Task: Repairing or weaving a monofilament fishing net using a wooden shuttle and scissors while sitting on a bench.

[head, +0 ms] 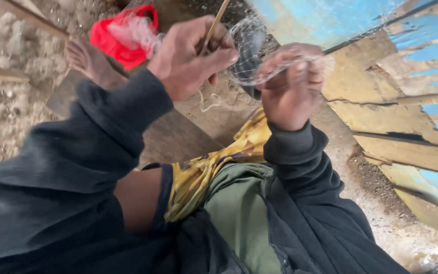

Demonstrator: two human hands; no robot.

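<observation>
My left hand (188, 58) is closed around a thin wooden stick (214, 23) that points up and away. My right hand (291, 81) is clenched on a bunch of fine, translucent fishing net (249, 50). The net stretches between the two hands and trails off to the upper right. A pale loose thread (206, 104) dangles below my left hand. Both arms wear dark sleeves. My bare foot (89, 61) rests on the ground beyond the left arm.
A red plastic bag (115, 43) with netting over it lies on the sandy ground by the foot. A flat wooden board (178, 134) lies under my leg. A boat hull (396, 91) with peeling blue and yellow paint rises at the right.
</observation>
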